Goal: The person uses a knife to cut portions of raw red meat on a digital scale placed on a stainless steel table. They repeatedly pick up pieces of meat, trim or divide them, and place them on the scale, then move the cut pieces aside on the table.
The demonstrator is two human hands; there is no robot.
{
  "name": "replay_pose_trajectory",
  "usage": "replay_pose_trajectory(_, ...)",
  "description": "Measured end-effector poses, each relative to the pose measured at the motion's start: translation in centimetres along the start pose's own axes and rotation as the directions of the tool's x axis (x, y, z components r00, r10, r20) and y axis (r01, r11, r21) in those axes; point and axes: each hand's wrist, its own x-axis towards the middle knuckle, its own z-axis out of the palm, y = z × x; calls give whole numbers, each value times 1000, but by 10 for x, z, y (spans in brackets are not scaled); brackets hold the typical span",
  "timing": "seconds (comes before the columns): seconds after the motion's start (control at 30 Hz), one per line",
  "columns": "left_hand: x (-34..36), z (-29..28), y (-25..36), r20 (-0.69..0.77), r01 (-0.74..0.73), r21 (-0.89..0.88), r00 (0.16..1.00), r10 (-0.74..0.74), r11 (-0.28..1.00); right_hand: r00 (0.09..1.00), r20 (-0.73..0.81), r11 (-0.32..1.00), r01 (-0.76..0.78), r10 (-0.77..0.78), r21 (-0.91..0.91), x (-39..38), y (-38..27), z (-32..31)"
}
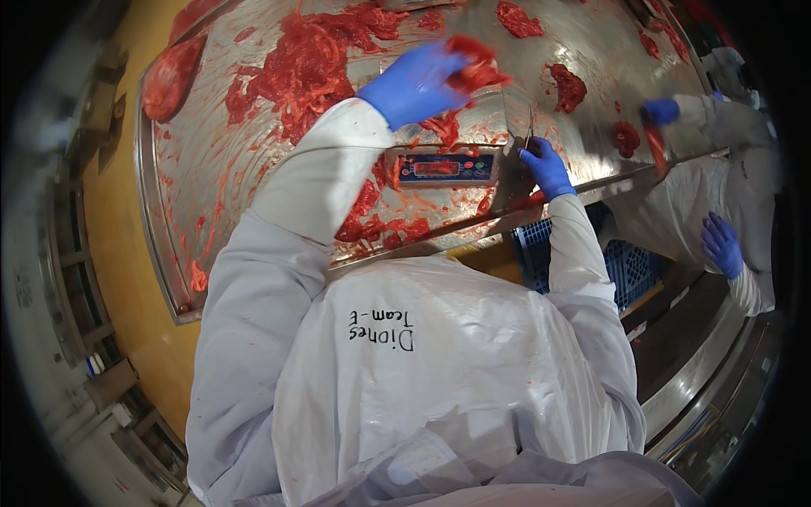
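Note:
My left hand [414, 86], in a blue glove, is closed on a piece of raw red meat [476, 66], raised over the scale and blurred by motion. Below it, another scrap of meat [443, 127] lies by the digital scale [445, 168], whose panel faces me. At the table's near edge, to the right of the scale, my right hand [548, 169] grips a knife [530, 128]. Its thin blade points away from me; the handle is mostly hidden in the fingers. A large heap of meat [308, 72] spreads to the left of my left hand.
The steel table [228, 182] has a raised rim and wet smears. A big meat piece [173, 80] rests at its left end, with smaller ones [568, 88] toward the right. A co-worker's gloved hand [661, 111] works at right. Blue crates [634, 270] stand below the table edge.

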Motion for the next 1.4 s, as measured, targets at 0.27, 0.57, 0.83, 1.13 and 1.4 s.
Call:
replay_pose_trajectory(0.27, -165, 14, -133, -83, 633, 76, 774, -627, 771, 756, 650, 896, -234, -77, 378, -118, -131, 33)
replay_pose_trajectory(0.57, -221, 69, -43, 76, 522, 423, 794, -604, 740, 916, 400, 693, -292, 4, 660, -89, -192, 109)
replay_pose_trajectory(0.83, -234, 24, -66, 108, 617, -291, 781, -615, 731, 828, 533, 649, -309, -177, 695, -138, -134, 25)
replay_pose_trajectory(1.13, -78, -18, 6, 84, 365, -751, 879, -469, 551, 870, 437, 622, -215, -228, 753, -130, -135, 27)
replay_pose_trajectory(1.4, -152, 3, -87, 18, 580, -543, 731, -682, 607, 919, 388, 804, -183, -64, 566, -155, -107, 19)
